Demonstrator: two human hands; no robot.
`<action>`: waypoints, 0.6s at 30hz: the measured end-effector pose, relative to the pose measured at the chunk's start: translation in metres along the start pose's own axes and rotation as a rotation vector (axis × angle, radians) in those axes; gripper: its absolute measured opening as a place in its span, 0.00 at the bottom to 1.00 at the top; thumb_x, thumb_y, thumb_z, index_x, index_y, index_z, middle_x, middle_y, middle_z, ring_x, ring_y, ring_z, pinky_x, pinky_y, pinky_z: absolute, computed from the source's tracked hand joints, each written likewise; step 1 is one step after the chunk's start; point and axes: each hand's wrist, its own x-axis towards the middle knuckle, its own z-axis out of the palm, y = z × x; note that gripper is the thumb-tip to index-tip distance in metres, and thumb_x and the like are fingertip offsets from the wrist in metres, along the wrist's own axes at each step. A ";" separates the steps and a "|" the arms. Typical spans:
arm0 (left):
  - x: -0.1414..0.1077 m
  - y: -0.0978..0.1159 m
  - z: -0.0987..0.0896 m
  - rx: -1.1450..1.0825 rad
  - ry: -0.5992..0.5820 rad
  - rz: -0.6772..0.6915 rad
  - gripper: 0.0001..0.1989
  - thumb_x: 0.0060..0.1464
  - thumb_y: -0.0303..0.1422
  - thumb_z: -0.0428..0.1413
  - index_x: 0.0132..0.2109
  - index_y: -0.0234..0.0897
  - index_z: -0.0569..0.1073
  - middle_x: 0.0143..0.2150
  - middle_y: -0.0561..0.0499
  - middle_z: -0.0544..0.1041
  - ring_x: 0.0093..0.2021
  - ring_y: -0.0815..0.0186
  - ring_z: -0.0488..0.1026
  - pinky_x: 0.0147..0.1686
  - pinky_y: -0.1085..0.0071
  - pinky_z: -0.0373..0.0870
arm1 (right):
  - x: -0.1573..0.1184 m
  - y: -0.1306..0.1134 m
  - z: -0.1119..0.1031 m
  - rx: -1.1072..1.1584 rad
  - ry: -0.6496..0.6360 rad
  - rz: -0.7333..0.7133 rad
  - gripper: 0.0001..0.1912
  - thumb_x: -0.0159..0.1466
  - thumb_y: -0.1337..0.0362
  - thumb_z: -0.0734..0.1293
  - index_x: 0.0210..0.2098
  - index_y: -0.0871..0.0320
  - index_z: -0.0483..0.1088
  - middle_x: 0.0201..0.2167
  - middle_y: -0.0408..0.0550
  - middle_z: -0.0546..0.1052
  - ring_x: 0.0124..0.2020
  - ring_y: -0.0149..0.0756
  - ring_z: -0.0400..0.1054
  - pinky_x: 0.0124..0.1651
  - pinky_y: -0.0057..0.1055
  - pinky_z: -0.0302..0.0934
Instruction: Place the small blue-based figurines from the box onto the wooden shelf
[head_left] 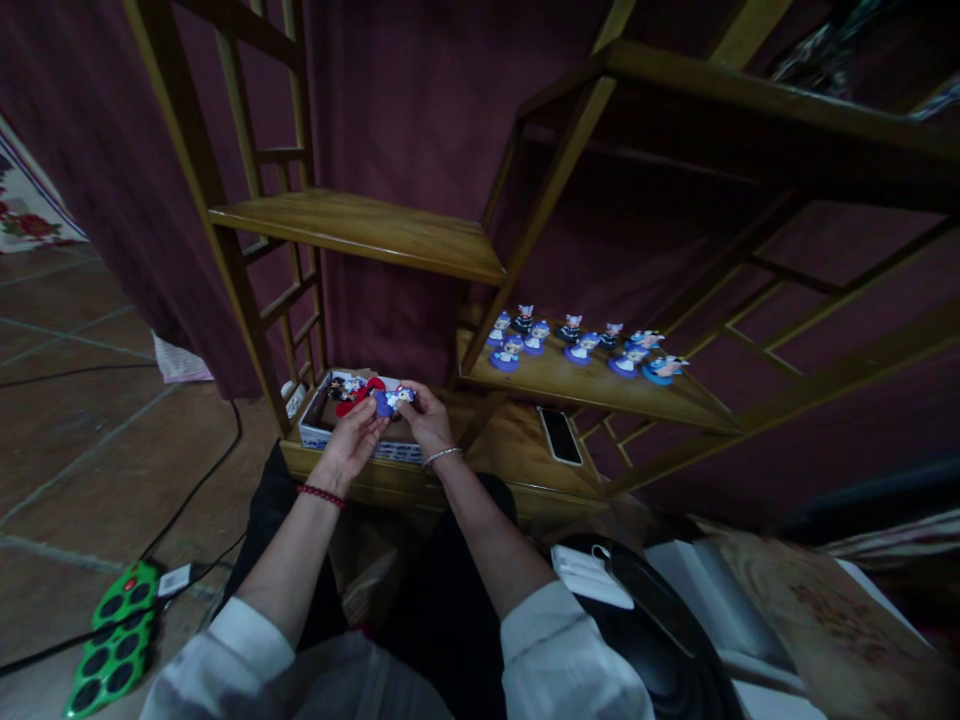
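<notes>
Between my two hands is a small purple and white figurine (395, 400), lying on its side above a cardboard box (316, 437). My left hand (354, 437) pinches its purple base end. The fingers of my right hand (429, 420) close on its other end. Inside the box lie red, black and white figurines (352, 392), partly covered by my left hand. To the right, several similar purple-based figurines (507, 352) stand upright on a wooden shelf (540, 377), along with some black ones (570, 328) and blue-based ones (664, 369).
A phone (560, 436) lies on the lower board, right of the box. An upper shelf board (360, 228) juts out above the box. On the floor at left sits a green power strip (116, 640) with black cables. A white packet (592, 575) rests on a black seat at right.
</notes>
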 end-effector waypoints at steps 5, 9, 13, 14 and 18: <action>-0.002 -0.001 0.003 0.075 -0.010 0.006 0.04 0.48 0.26 0.55 0.35 0.32 0.71 0.28 0.50 0.75 0.27 0.71 0.73 0.28 0.78 0.70 | 0.000 -0.003 -0.004 -0.023 -0.013 -0.046 0.16 0.50 0.66 0.64 0.40 0.54 0.69 0.34 0.41 0.74 0.33 0.30 0.67 0.40 0.28 0.63; -0.003 -0.001 0.004 0.107 -0.016 -0.005 0.06 0.48 0.27 0.56 0.36 0.33 0.71 0.29 0.49 0.75 0.29 0.69 0.74 0.26 0.77 0.70 | 0.000 -0.008 -0.007 -0.066 -0.030 -0.052 0.16 0.51 0.66 0.64 0.40 0.53 0.69 0.35 0.40 0.74 0.33 0.29 0.67 0.40 0.27 0.63; -0.003 -0.001 0.002 0.107 -0.034 -0.003 0.06 0.48 0.28 0.56 0.36 0.34 0.71 0.30 0.50 0.75 0.30 0.69 0.74 0.27 0.78 0.70 | -0.002 -0.014 -0.007 -0.101 -0.056 -0.069 0.17 0.51 0.67 0.63 0.41 0.53 0.69 0.34 0.40 0.74 0.33 0.29 0.67 0.39 0.26 0.62; -0.003 -0.001 0.002 0.110 -0.036 -0.002 0.06 0.48 0.28 0.56 0.37 0.34 0.71 0.31 0.50 0.75 0.30 0.70 0.73 0.27 0.78 0.70 | -0.002 -0.015 -0.007 -0.112 -0.058 -0.074 0.17 0.51 0.67 0.63 0.41 0.53 0.69 0.34 0.40 0.74 0.33 0.29 0.67 0.39 0.26 0.62; -0.005 -0.001 0.004 0.122 -0.022 -0.003 0.07 0.48 0.27 0.57 0.37 0.33 0.70 0.31 0.50 0.76 0.29 0.70 0.73 0.26 0.78 0.69 | -0.004 -0.019 -0.008 -0.144 -0.065 -0.092 0.17 0.52 0.67 0.63 0.42 0.53 0.68 0.34 0.40 0.74 0.32 0.28 0.66 0.38 0.25 0.62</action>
